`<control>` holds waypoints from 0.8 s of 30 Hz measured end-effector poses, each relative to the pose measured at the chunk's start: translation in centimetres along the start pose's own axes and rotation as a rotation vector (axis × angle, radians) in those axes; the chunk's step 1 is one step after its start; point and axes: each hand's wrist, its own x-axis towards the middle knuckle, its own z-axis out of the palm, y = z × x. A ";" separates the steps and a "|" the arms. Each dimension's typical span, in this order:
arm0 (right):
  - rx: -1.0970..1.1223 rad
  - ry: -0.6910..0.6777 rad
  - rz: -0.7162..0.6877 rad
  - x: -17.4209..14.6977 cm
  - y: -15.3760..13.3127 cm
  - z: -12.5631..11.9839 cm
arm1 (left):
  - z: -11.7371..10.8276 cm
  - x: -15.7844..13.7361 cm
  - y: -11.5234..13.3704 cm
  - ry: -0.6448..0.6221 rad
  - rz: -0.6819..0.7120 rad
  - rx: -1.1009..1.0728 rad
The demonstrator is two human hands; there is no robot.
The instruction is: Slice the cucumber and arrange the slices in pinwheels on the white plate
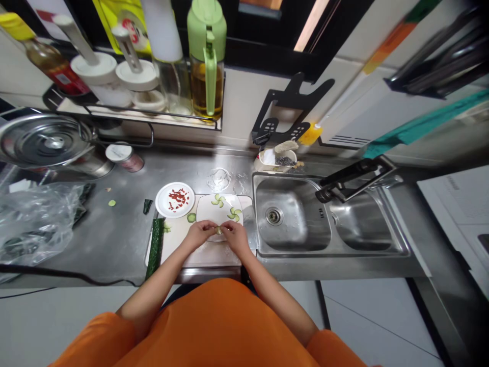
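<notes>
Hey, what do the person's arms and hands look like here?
The orange sleeves are short and look plain, leaving the forearms bare, with no watch or band showing. The left hand and right hand wear no gloves; any rings would be too small to make out.

A: From where does the head view look?
B: From the wearer's head, above an orange fabric shirt (229, 326) spanning the lower edge.
A: Which way does it face?
B: Forward and steeply down; a grey stainless-steel counter (118, 224) crosses the middle, a flat off-white wall (237, 102) lies above.
A: How near?
B: Moderately near: the bare left hand (201, 233) and bare right hand (235, 235) appear small, centrally; the whole two-basin stainless-steel sink (294, 224) fits at right.
</notes>
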 end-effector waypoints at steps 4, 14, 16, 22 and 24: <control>0.111 0.004 0.042 -0.2 0.8 0.1 | 0.2 -0.2 0.2 -0.024 -0.075 0.014; 0.203 0.011 0.097 -0.5 1.3 0.1 | 0.9 0.3 0.1 -0.003 -0.135 -0.188; 0.183 0.011 0.109 -0.5 1.4 0.3 | 1.0 0.5 0.1 0.046 -0.092 -0.145; 0.046 0.022 0.150 -0.3 1.8 1.1 | 1.1 0.8 -0.4 0.080 -0.039 0.080; -0.030 0.018 0.158 -0.4 1.8 1.2 | 1.1 0.6 -0.4 0.079 -0.020 0.217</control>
